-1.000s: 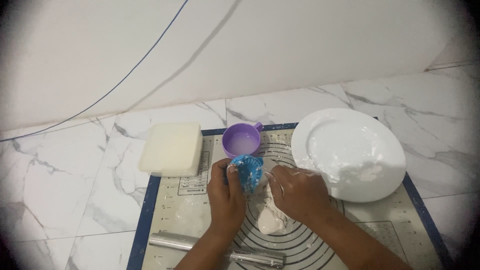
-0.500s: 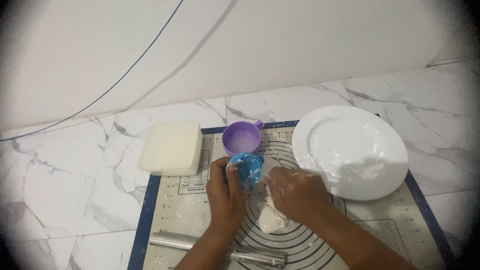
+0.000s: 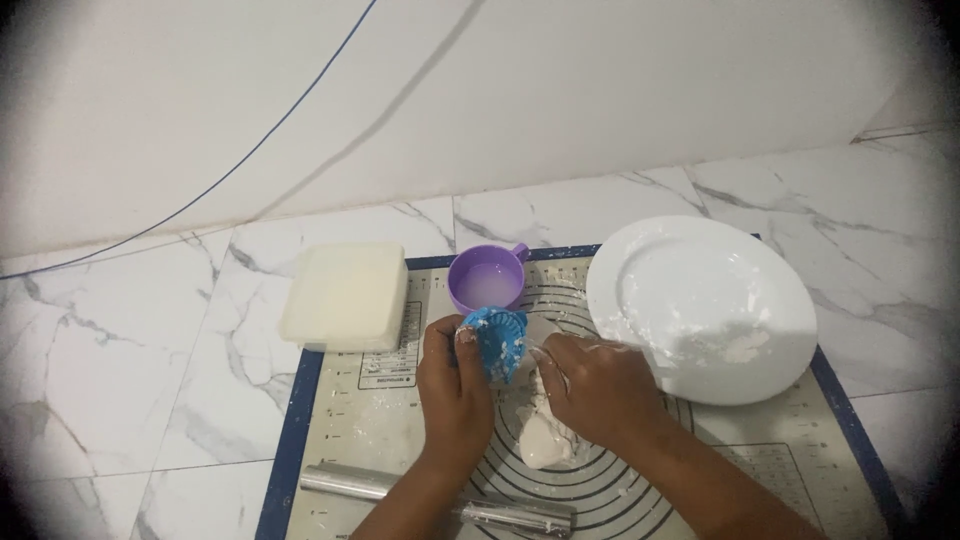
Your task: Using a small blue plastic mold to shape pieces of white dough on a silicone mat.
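1 blue dumpling mould [image 3: 497, 340], pinched folded in the left hand [image 3: 455, 385] over 1 baking mat [image 3: 390, 430] on white marble floor, beside the right hand [image 3: 600, 385] curled pressing 1 dough lump [image 3: 545, 440], near 1 purple cup [image 3: 485, 280], 1 white plate [image 3: 700, 300], 1 cream box [image 3: 345, 295], 1 steel rolling pin [image 3: 435, 497].

Left hand [image 3: 452, 385] grips blue dumpling mold [image 3: 497, 340]; right hand [image 3: 600, 390] on dough [image 3: 545, 435], baking mat [image 3: 400, 440].
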